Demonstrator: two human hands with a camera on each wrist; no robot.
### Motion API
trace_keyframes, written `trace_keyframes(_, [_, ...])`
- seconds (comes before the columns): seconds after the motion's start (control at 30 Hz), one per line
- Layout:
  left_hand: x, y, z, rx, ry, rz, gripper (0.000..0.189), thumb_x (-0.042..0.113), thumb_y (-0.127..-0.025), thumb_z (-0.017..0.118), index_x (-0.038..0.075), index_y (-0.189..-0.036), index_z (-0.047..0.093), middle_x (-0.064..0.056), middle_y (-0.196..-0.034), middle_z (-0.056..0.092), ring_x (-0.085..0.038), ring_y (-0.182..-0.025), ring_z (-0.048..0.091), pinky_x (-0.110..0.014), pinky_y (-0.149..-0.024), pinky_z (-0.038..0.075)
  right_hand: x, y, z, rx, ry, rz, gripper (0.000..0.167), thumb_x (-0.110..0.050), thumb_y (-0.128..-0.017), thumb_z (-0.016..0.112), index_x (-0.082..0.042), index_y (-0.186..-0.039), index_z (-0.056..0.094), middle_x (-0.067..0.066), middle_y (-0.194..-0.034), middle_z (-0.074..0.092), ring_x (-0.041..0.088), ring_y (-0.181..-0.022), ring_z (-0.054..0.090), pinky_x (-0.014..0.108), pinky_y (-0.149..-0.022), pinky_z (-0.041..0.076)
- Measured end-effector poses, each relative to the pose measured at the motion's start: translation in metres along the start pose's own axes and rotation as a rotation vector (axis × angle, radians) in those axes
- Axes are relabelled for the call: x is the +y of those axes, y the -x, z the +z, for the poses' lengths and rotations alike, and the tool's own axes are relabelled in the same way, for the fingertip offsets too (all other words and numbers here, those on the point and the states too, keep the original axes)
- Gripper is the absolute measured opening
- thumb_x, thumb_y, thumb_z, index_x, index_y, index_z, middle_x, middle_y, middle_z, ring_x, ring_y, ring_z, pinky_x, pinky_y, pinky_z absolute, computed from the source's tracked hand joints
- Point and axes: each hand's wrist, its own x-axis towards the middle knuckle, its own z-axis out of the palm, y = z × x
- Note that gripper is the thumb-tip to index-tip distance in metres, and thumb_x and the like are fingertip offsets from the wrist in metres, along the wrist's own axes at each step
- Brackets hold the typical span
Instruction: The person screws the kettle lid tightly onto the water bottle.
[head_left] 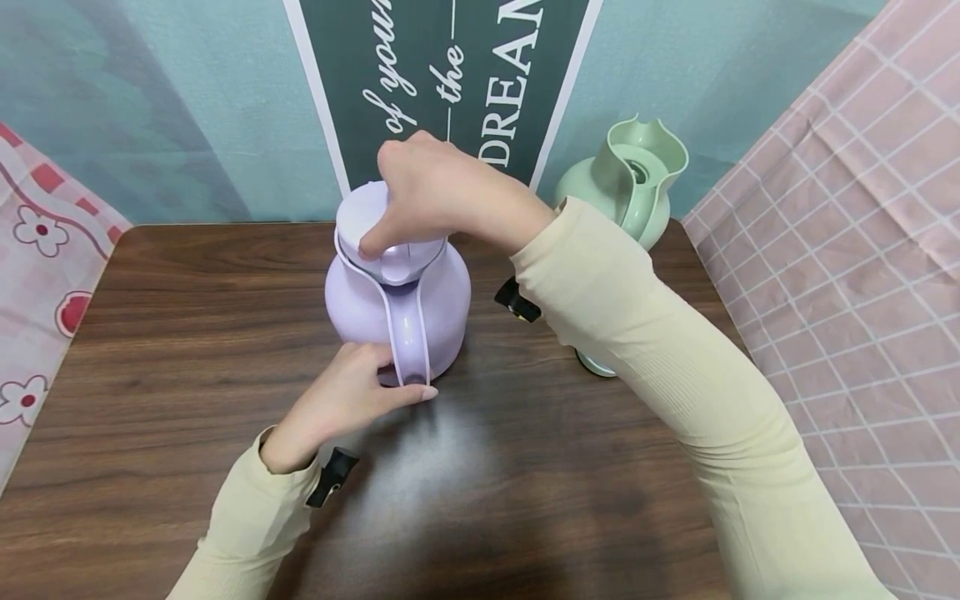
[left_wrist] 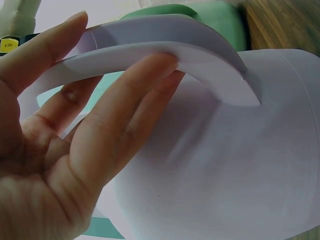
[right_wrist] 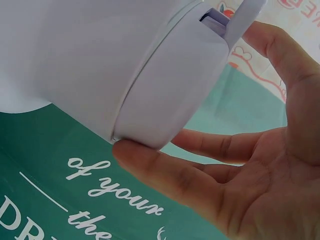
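Head view: right hand (head_left: 435, 187) arched over the lid (head_left: 362, 212), fingers and thumb spread wide in a pinch across it, thumb on the near side by the tab (head_left: 396, 267). Right wrist view shows one fingertip down at the seam between lid and neck, palm standing off. Pressure can't be told.

Left hand (head_left: 341, 398) at the handle (head_left: 409, 337), loosely curled: fingers through the loop, thumb across the outer side. Left wrist view has visible slack between palm and handle; a steadying hold, by my reading.

Lilac jug (head_left: 450, 312) upright on the wooden table (head_left: 480, 500), left of centre, handle toward the person. Lid sits on the neck, seam narrow; whether fully seated or locked, can't tell.

Step in hand looks like working the lid against a steadied jug. Best done with opposed contact kept even round the rim, force square to the neck, thumb not pressing the tab by accident. Firm the left hold before any twist or pull, else the jug may swivel or tip.

Farther out: green jug (head_left: 588, 185) to the right, partly behind the right sleeve (head_left: 637, 308). Well apart from the lilac one, but mind the elbow on that side.
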Motion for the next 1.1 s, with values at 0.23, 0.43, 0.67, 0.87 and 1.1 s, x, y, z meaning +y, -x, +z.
trace_keyframes(0.23, [0.0000, 0.0000, 0.0002, -0.006, -0.003, -0.005, 0.018, 0.021, -0.074, 0.075, 0.015, -0.066, 0.059, 0.010, -0.061, 0.052, -0.008, -0.060, 0.047, -0.026, -0.057, 0.040, -0.0001, -0.0003, -0.0004, 0.034, 0.006, -0.017, 0.046, -0.043, -0.071, 0.066, -0.007, -0.096, 0.052, 0.003, -0.092, 0.054, 0.016, -0.084, 0.049, 0.026, -0.067, 0.042])
trace_keyframes(0.43, [0.0001, 0.0001, 0.0005, -0.005, 0.006, -0.003, 0.017, 0.020, -0.074, 0.075, 0.015, -0.067, 0.060, 0.011, -0.061, 0.052, -0.007, -0.060, 0.047, -0.026, -0.057, 0.040, -0.0005, 0.0018, 0.0025, 0.030, 0.012, -0.019, 0.043, -0.042, -0.072, 0.065, -0.007, -0.095, 0.053, 0.003, -0.090, 0.054, 0.016, -0.082, 0.051, 0.026, -0.067, 0.043])
trace_keyframes(0.67, [0.0007, 0.0000, 0.0001, -0.001, 0.009, -0.005, 0.017, 0.020, -0.074, 0.075, 0.015, -0.067, 0.060, 0.010, -0.060, 0.052, -0.007, -0.059, 0.046, -0.026, -0.057, 0.040, -0.0013, 0.0026, 0.0047, 0.033, 0.014, -0.023, 0.041, -0.040, -0.072, 0.064, -0.007, -0.095, 0.053, 0.003, -0.090, 0.054, 0.017, -0.082, 0.051, 0.027, -0.068, 0.043])
trace_keyframes(0.87, [0.0002, 0.0003, 0.0004, -0.003, 0.009, -0.008, 0.017, 0.020, -0.074, 0.074, 0.014, -0.067, 0.060, 0.010, -0.060, 0.052, -0.007, -0.059, 0.046, -0.026, -0.057, 0.040, -0.0026, 0.0038, 0.0031, 0.005, 0.029, -0.043, 0.050, -0.044, -0.074, 0.066, -0.006, -0.104, 0.054, 0.004, -0.095, 0.054, 0.016, -0.086, 0.052, 0.027, -0.072, 0.044])
trace_keyframes(1.1, [-0.0007, 0.0004, 0.0013, -0.003, 0.007, -0.011, 0.017, 0.021, -0.074, 0.074, 0.015, -0.067, 0.061, 0.010, -0.060, 0.052, -0.008, -0.059, 0.046, -0.026, -0.057, 0.040, -0.0027, 0.0024, -0.0005, -0.024, 0.074, -0.076, 0.056, -0.047, -0.073, 0.068, -0.005, -0.108, 0.053, 0.002, -0.098, 0.054, 0.016, -0.090, 0.050, 0.028, -0.076, 0.042])
